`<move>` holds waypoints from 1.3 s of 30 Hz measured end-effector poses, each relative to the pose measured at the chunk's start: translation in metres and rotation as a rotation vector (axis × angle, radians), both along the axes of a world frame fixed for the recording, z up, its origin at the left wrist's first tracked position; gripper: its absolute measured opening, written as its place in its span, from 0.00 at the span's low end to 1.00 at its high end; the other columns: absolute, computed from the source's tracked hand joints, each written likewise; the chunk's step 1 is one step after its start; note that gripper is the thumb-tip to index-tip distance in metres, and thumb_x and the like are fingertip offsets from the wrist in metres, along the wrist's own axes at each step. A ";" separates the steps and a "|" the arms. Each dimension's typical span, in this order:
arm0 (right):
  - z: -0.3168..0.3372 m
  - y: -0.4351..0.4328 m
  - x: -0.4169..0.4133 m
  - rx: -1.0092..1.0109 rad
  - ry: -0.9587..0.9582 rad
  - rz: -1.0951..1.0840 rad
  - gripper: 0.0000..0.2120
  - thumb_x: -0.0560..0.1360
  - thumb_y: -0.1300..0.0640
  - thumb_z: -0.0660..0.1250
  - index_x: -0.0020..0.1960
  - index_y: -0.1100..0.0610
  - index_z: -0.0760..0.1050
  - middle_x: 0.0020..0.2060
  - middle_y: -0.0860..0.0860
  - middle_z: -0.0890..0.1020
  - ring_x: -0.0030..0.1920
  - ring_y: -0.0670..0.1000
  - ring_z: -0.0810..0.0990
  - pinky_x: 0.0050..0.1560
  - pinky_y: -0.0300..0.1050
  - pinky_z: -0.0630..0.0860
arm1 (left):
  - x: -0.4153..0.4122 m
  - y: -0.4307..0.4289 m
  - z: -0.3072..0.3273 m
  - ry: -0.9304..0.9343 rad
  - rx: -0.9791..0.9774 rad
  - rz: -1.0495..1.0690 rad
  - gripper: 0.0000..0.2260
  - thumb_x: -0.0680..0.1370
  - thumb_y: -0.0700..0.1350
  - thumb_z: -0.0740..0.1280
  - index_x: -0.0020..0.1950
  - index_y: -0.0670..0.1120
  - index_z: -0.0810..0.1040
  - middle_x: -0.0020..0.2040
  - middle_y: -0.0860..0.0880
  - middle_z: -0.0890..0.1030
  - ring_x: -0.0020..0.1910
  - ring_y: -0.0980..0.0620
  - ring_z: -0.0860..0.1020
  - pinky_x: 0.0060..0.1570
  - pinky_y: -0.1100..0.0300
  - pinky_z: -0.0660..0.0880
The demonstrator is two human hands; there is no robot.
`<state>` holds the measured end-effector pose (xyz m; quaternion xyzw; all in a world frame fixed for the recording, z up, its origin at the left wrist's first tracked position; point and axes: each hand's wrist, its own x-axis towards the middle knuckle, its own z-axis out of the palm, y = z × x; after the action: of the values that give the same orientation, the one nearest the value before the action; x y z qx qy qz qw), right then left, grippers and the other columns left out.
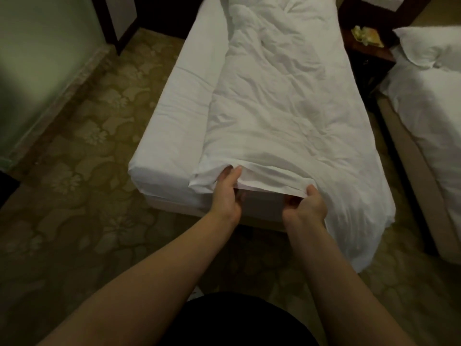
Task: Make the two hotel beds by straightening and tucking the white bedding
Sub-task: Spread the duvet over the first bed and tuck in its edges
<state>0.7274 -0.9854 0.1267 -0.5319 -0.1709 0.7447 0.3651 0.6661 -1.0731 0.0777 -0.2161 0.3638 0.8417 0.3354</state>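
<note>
Duvet: white duvet, rumpled, lies lengthwise on near bed and sits skewed toward the bed's right side. Its right foot corner hangs off the mattress and down toward the carpet.
Fitted sheet: white fitted sheet is bare in a strip along the bed's left side, with light creases and the foot corner wrapped.
Duvet foot edge: folded hem at the foot end, lifted a little off the mattress between the two hands.
Left hand: left hand grips the hem near its left corner, thumb on top, fingers tucked under the fabric.
Right hand: right hand pinches the same hem further right, thumb above and fingers curled beneath. The two hands are near each other but apart.
Arms: both forearms bare, reaching forward from the bottom of the view.
Second bed: second bed at the right edge, partly cut off, white bedding loose, white pillow at its head.
Nightstand: dark wood nightstand between the beds, with a yellowish item on top, too blurred to identify.
Floor: green-gold floral carpet.
Wall: pale wall at left.
Clothing: black garment at bottom centre.
</note>
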 end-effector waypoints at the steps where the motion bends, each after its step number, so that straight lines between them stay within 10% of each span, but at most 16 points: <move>1: 0.000 0.000 0.000 -0.003 0.000 -0.003 0.14 0.80 0.60 0.62 0.65 0.58 0.70 0.43 0.52 0.78 0.39 0.50 0.78 0.48 0.44 0.77 | -0.002 -0.002 0.002 0.018 -0.002 0.016 0.07 0.77 0.41 0.66 0.51 0.52 0.78 0.52 0.50 0.79 0.53 0.50 0.77 0.47 0.58 0.76; 8: -0.005 0.003 0.005 0.001 -0.018 0.015 0.16 0.79 0.61 0.63 0.67 0.57 0.70 0.48 0.53 0.79 0.42 0.52 0.79 0.51 0.46 0.79 | -0.033 -0.018 0.001 0.004 -0.018 0.248 0.07 0.74 0.36 0.68 0.48 0.48 0.79 0.47 0.47 0.81 0.51 0.47 0.78 0.60 0.50 0.75; 13: -0.013 0.013 0.006 -0.024 -0.011 0.017 0.09 0.79 0.62 0.62 0.59 0.56 0.73 0.47 0.53 0.79 0.41 0.51 0.79 0.45 0.45 0.80 | -0.044 -0.045 -0.001 0.193 -0.190 0.215 0.10 0.75 0.34 0.63 0.39 0.47 0.77 0.41 0.48 0.77 0.40 0.50 0.73 0.37 0.60 0.70; 19: -0.021 0.016 0.004 -0.036 -0.017 0.018 0.09 0.79 0.62 0.62 0.59 0.55 0.71 0.45 0.52 0.79 0.41 0.51 0.79 0.39 0.43 0.79 | -0.064 -0.063 -0.015 -0.107 -0.014 0.269 0.15 0.81 0.53 0.59 0.62 0.45 0.70 0.48 0.42 0.74 0.38 0.49 0.74 0.33 0.62 0.70; 25: -0.018 0.021 0.015 -0.039 -0.081 0.016 0.03 0.79 0.62 0.62 0.52 0.57 0.72 0.45 0.52 0.78 0.41 0.52 0.79 0.41 0.45 0.78 | -0.087 -0.071 -0.019 -0.091 -0.035 -0.134 0.22 0.82 0.54 0.55 0.36 0.43 0.75 0.28 0.49 0.74 0.22 0.58 0.68 0.21 0.71 0.66; 29: -0.021 0.020 0.022 -0.021 -0.092 0.012 0.11 0.79 0.61 0.62 0.61 0.56 0.72 0.45 0.52 0.78 0.42 0.52 0.78 0.41 0.45 0.78 | -0.099 -0.076 -0.003 0.030 -0.050 -0.390 0.10 0.80 0.46 0.62 0.42 0.44 0.78 0.36 0.50 0.80 0.30 0.57 0.77 0.27 0.66 0.74; 39: -0.033 0.010 0.018 -0.034 -0.063 0.014 0.04 0.79 0.63 0.62 0.52 0.56 0.73 0.44 0.52 0.78 0.40 0.52 0.79 0.41 0.45 0.79 | -0.103 -0.097 0.001 1.254 -1.111 -0.245 0.05 0.78 0.44 0.64 0.44 0.44 0.78 0.30 0.49 0.77 0.32 0.48 0.78 0.37 0.54 0.76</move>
<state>0.7456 -0.9755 0.0937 -0.5601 -0.1735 0.7328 0.3453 0.5627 -1.1699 0.0787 0.1983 0.8642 0.4623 0.0052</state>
